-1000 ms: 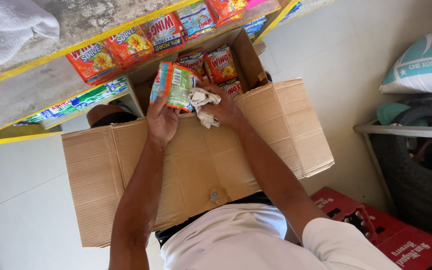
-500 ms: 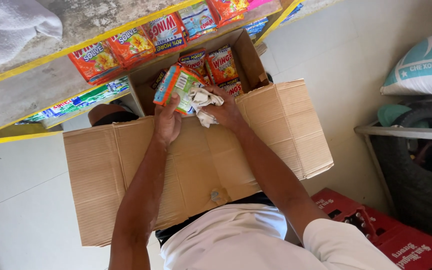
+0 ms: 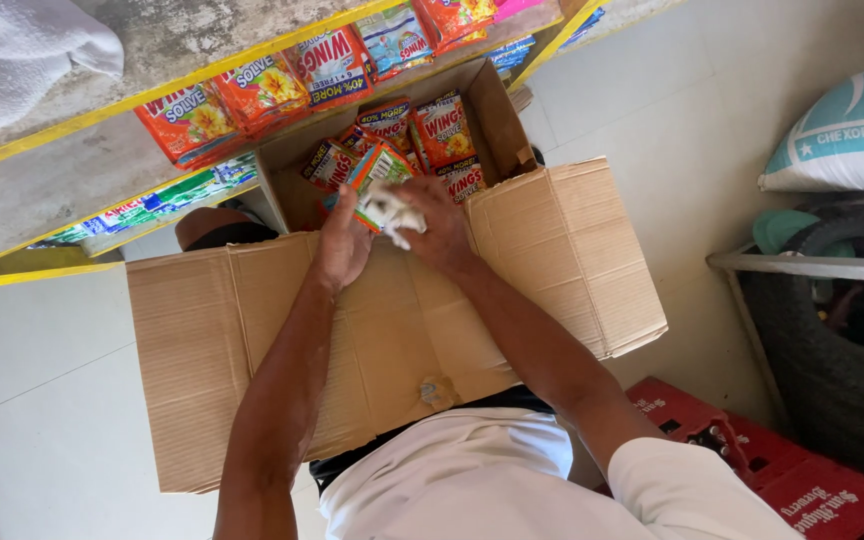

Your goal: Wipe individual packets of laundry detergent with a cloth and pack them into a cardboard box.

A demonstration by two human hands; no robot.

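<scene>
Gripping together over the mouth of the open brown cardboard box (image 3: 402, 330), my left hand (image 3: 342, 245) and right hand (image 3: 439, 225) are both curled closed around a small bundle of flat green-and-orange sachets (image 3: 377, 185), with crumpled white wrapping under my right fingers. Loose orange sachets (image 3: 442, 130) lie packed in the box just beyond, its wide flaps spread around my forearms. More orange packets (image 3: 242, 100) hang from the yellow-edged concrete shelf (image 3: 72, 150) above; the bundle's long axis tilts up-left toward it.
</scene>
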